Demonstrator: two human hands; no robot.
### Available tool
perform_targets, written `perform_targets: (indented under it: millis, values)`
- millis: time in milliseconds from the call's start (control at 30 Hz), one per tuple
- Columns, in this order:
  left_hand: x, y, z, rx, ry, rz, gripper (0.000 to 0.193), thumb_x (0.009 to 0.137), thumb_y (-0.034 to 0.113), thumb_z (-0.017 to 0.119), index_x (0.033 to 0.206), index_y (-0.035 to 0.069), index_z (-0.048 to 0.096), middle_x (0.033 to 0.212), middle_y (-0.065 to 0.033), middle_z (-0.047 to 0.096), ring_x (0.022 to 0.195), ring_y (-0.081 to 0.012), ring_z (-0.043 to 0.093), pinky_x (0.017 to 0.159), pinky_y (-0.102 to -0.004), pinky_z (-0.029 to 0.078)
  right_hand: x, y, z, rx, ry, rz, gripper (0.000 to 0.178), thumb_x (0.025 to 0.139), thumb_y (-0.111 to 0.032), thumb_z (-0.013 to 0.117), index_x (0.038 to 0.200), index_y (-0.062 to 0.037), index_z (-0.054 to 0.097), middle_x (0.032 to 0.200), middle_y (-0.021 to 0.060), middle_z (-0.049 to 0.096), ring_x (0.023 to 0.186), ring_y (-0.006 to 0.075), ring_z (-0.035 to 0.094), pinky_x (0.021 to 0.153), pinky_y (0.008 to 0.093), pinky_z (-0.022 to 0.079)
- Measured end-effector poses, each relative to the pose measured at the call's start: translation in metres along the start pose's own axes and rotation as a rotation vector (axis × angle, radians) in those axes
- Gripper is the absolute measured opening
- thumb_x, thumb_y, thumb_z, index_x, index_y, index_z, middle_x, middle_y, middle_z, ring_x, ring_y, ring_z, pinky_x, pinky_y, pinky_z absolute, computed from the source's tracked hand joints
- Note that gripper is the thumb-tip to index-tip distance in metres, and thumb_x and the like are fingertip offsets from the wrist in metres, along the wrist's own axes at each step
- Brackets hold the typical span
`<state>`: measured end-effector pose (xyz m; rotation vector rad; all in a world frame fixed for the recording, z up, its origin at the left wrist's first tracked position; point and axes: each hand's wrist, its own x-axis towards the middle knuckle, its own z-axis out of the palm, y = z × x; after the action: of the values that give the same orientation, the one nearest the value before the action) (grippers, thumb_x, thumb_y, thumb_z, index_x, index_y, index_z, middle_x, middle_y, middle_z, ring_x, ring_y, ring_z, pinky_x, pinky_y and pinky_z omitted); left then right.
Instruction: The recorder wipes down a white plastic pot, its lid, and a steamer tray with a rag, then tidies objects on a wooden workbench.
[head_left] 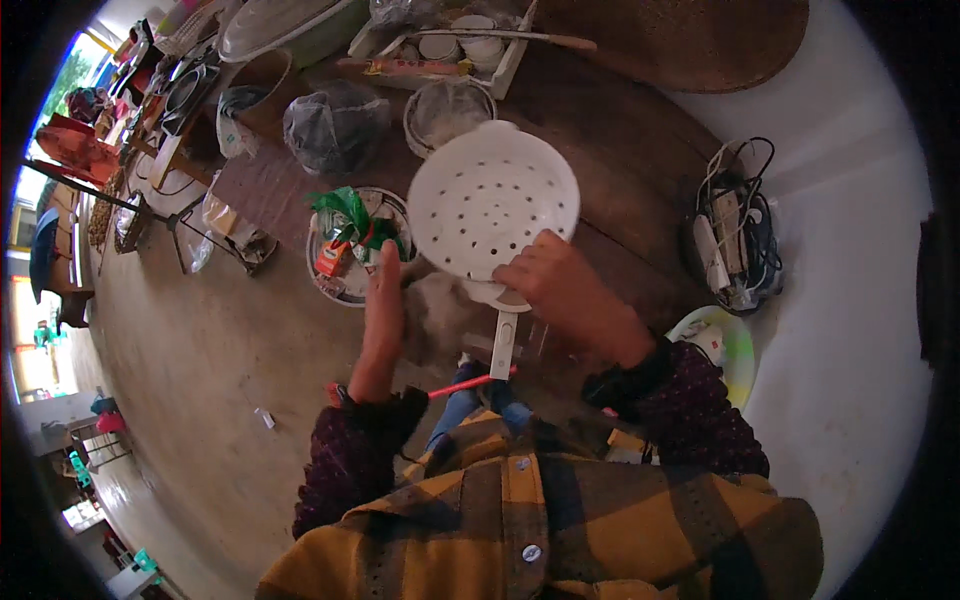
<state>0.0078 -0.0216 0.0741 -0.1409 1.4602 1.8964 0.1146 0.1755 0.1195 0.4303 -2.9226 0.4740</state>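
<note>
A white colander [492,185] with rows of round holes is tilted up in front of me. My right hand [560,285] is closed on its near rim. Just beneath my fingers, a light-coloured pan handle [504,345] points toward me; the colander and my hand hide most of the pan. My left hand [384,310] is open, fingers stretched upward, slightly left of the colander, with nothing visible in it. Beyond its fingertips, a round tray [311,258] holds a green plastic bag [343,207] and a small orange packet [331,258].
A bowl lined with clear plastic [450,112] and a dark plastic bag [335,125] stand behind. A white crate [512,75] holds jars. Cables and a power strip [728,225] lie by the wall, above a pale green basin [738,350]. A red stick [462,387] lies low near my legs.
</note>
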Motion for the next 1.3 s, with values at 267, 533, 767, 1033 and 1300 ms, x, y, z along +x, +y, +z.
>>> perform_targets:
  millis: [267, 533, 767, 1033, 1300]
  values:
    - [-0.010, -0.019, -0.043, 0.288, -0.342, 0.266, 0.038, 0.083, 0.028, 0.049, 0.106, -0.002, 0.054, 0.096, -0.0120, 0.061, 0.081, -0.0219, 0.062, 0.076, -0.0350, 0.051, 0.027, -0.006, -0.020, -0.129, 0.222, -0.233, 0.024, 0.071, -0.010, 0.057, 0.095, -0.0083, 0.059, 0.096, 0.0068, 0.058, 0.091, 0.0169, 0.056, 0.097, 0.0337, 0.034]
    - [-0.005, -0.031, -0.020, -0.649, -0.232, -0.209, 0.034, 0.087, 0.022, 0.037, 0.104, 0.000, 0.056, 0.097, -0.0122, 0.062, 0.088, -0.0239, 0.061, 0.079, -0.0387, 0.051, -0.021, -0.068, 0.061, 1.669, 0.183, 0.775, 0.039, 0.080, -0.017, 0.066, 0.114, -0.0027, 0.052, 0.109, 0.0070, 0.057, 0.101, 0.0165, 0.053, 0.089, 0.0324, 0.042]
    - [-0.031, -0.012, -0.043, -0.664, 0.005, -0.248, 0.036, 0.077, 0.021, 0.044, 0.103, -0.001, 0.056, 0.100, -0.0148, 0.061, 0.091, -0.0300, 0.059, 0.086, -0.0441, 0.046, -0.017, -0.061, 0.045, 1.938, 0.199, 0.537, 0.017, 0.082, -0.015, 0.063, 0.093, -0.0046, 0.055, 0.086, -0.0012, 0.056, 0.079, 0.0071, 0.051, 0.072, 0.0245, 0.042]
    - [-0.049, -0.008, -0.062, -0.789, -0.085, -0.070, 0.039, 0.076, 0.024, 0.043, 0.104, 0.000, 0.056, 0.103, -0.0146, 0.060, 0.098, -0.0295, 0.057, 0.092, -0.0440, 0.042, -0.008, -0.037, 0.041, 1.343, 0.237, 0.651, 0.012, 0.084, -0.012, 0.059, 0.093, -0.0048, 0.055, 0.088, -0.0004, 0.056, 0.083, 0.0082, 0.051, 0.075, 0.0243, 0.041]
    - [-0.062, 0.000, -0.082, -0.737, 0.084, -0.019, 0.047, 0.086, 0.025, 0.035, 0.123, -0.002, 0.042, 0.116, -0.0161, 0.054, 0.107, -0.0330, 0.051, 0.093, -0.0465, 0.040, 0.011, -0.104, -0.030, 1.268, 0.535, 0.501, 0.035, 0.082, -0.010, 0.058, 0.116, -0.0033, 0.049, 0.112, 0.0063, 0.054, 0.102, 0.0170, 0.053, 0.093, 0.0309, 0.040]
